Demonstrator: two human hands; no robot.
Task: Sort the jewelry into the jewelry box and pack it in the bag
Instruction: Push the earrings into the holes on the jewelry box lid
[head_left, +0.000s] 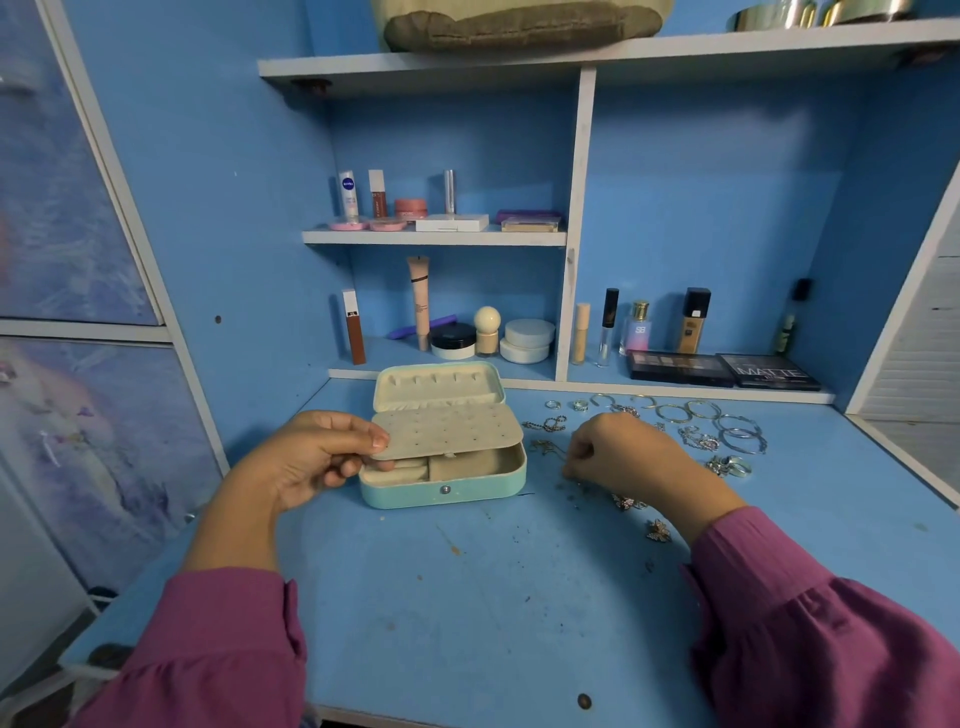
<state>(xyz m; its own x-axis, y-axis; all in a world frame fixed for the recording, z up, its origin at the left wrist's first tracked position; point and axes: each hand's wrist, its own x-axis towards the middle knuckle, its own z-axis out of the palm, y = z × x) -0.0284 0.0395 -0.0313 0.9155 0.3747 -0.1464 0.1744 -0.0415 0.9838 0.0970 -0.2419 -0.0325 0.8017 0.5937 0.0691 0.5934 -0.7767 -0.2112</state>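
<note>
While the left hand (306, 457) pinches the left edge of a perforated cream earring panel (448, 431) between thumb and fingers, the panel is held lifted and roughly level over the open turquoise jewelry box (441, 491). The box sits on the blue desk (467, 597), its cream-lined lid (439, 384) standing open at the back, and cream compartments show beneath the raised panel. Just right of the box, the right hand (618, 449) is curled downward with its fingertips drawn together at the desk surface among small scattered pieces; whether they actually grip anything cannot be told. A thin chain (545, 447) lies between the box and that hand. Farther right and behind the hand, loose jewelry is spread on the desk: small rings (566, 404), a row of hoop bangles (696, 410), and a cluster of silver rings (730, 466). Nearer the right sleeve (810, 613), a flower-shaped earring (658, 531) lies on the desk. Both sleeves are magenta.
</note>
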